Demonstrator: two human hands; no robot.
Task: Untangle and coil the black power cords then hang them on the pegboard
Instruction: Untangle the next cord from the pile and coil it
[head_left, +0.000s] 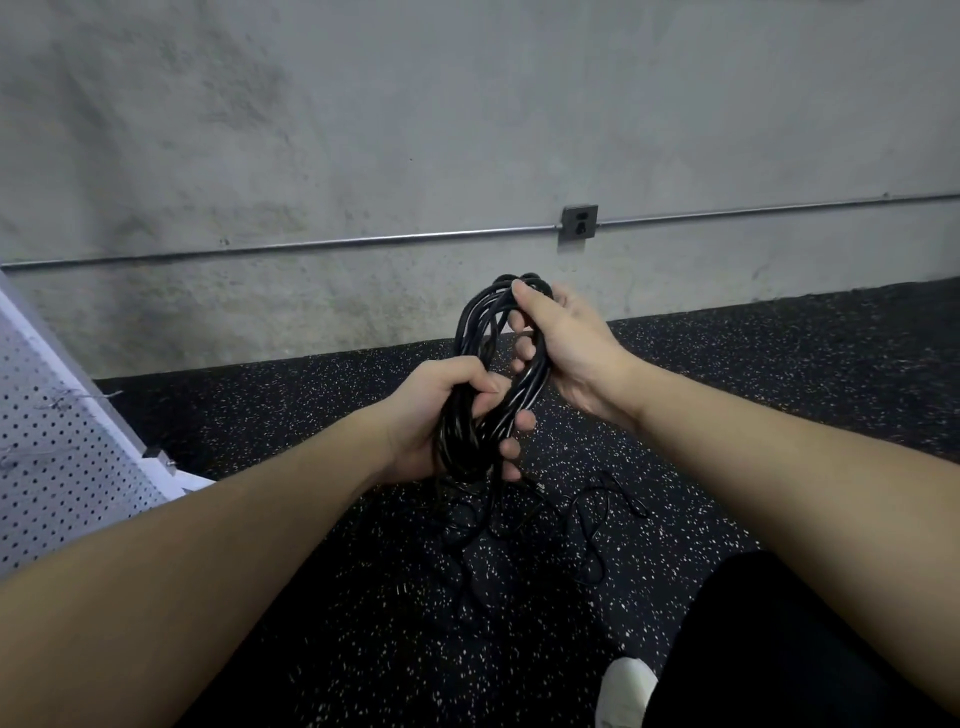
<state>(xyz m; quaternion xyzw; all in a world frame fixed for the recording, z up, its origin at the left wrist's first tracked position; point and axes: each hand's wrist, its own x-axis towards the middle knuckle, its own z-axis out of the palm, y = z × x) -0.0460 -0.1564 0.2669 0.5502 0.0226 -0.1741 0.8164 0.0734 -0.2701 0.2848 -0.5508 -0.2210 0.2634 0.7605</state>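
Both hands grip 1 coil (480, 358) of black cord: left hand (441, 415) clenched low, right hand (563, 345) curled near top. Loose cords (587, 525) trail on floor; keep loops even, feed slack gradually.

I see my left hand (441, 415) gripping the lower end of a coiled black cord bundle (478, 364), while my right hand (563, 345) holds its top loops. More tangled cords (545, 525) lie on the speckled floor (311, 597) below; a white pegboard (62, 452) leans at the left.
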